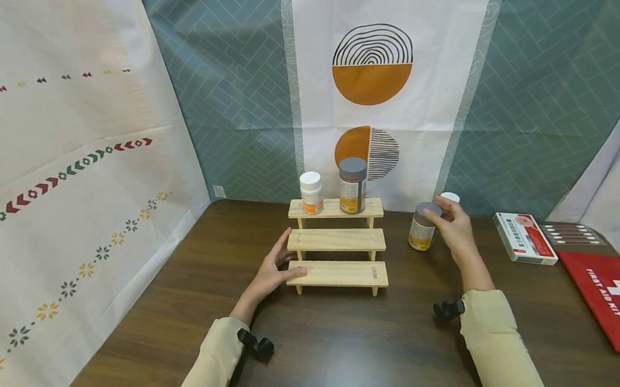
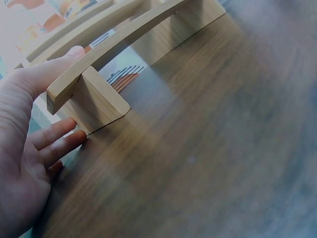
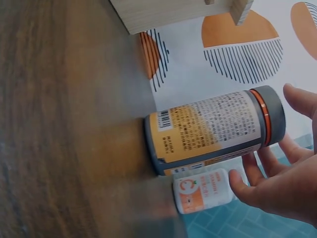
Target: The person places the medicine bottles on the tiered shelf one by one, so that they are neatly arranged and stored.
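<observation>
A three-tier wooden stand (image 1: 339, 240) carries a small white bottle (image 1: 312, 193) and a grey-lidded jar (image 1: 352, 187) on its top tier. My left hand (image 1: 270, 273) is at the stand's left end, thumb over the lowest board; in the left wrist view that hand (image 2: 25, 148) has its other fingers extended beside the leg. To the right, my right hand (image 1: 456, 227) surrounds the lid of another grey-lidded jar (image 1: 422, 230) standing on the table. The right wrist view has this jar (image 3: 213, 130) between spread fingers, a gap beside the thumb, and a white bottle (image 3: 204, 191) partly behind a finger.
At the right lie a white and red box (image 1: 525, 238), a pack of cotton swabs (image 1: 573, 234) and a red first aid pouch (image 1: 607, 298). Hanging cloths stand behind the wooden table (image 1: 353, 352) and along its left side.
</observation>
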A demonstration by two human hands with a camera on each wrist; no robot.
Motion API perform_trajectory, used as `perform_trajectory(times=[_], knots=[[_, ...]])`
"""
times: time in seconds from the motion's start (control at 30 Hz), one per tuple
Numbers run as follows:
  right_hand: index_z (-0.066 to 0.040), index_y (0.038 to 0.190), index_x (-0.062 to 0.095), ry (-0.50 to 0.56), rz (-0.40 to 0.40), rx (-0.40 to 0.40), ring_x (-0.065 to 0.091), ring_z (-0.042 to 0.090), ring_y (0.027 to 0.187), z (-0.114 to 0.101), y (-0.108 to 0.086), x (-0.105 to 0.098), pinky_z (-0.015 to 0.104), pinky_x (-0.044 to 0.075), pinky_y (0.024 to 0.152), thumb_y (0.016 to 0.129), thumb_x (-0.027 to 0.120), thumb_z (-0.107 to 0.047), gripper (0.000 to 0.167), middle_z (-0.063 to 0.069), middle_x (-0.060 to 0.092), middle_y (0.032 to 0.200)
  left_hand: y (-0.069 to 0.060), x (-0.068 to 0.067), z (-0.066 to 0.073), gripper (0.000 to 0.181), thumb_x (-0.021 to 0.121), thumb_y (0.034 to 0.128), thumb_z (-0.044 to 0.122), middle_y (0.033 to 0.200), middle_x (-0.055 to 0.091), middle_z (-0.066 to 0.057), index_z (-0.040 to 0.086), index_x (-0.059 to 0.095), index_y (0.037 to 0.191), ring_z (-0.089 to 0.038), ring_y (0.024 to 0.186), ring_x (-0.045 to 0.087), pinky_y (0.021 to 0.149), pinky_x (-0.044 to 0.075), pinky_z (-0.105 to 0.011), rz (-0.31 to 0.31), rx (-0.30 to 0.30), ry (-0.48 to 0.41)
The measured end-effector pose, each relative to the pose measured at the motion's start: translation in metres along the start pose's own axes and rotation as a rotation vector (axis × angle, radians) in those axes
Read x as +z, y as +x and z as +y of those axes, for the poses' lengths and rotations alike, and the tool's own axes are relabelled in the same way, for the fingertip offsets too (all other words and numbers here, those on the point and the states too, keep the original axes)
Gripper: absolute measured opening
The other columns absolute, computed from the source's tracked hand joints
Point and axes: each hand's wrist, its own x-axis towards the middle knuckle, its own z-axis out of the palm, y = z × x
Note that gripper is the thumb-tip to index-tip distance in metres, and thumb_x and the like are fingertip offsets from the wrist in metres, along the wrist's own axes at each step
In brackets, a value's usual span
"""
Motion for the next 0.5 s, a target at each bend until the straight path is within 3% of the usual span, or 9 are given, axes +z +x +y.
perform_trajectory(times=[0.17,0.5], knots=[[-0.004,0.153,0.027,0.003,-0.06,0.025,0.03,0.043,0.142,0.0045,0.0008,0.001,0.058,0.029,0.115,0.097,0.059,-0.035,0.072,0.023,0.026,0.158,0.0001,0.001,0.0012,0.101,0.075,0.083,0.003,0.155,0.037,-0.017,0.028,0.013,0.158,-0.039,0.135,0.046,0.114,0.034,-0.056,0.003,-0.016,-0.019],[-0.008,0.156,0.021,-0.022,-0.118,0.059,0.027,0.046,0.142,0.0085,0.0026,0.0013,0.061,0.028,0.115,0.095,0.062,-0.037,0.079,0.026,0.021,0.159,0.0003,0.0,-0.0019,0.099,0.075,0.084,0.006,0.154,0.039,-0.017,0.029,0.014,0.158,-0.037,0.135,0.046,0.113,0.034,-0.055,-0.006,-0.011,-0.013]])
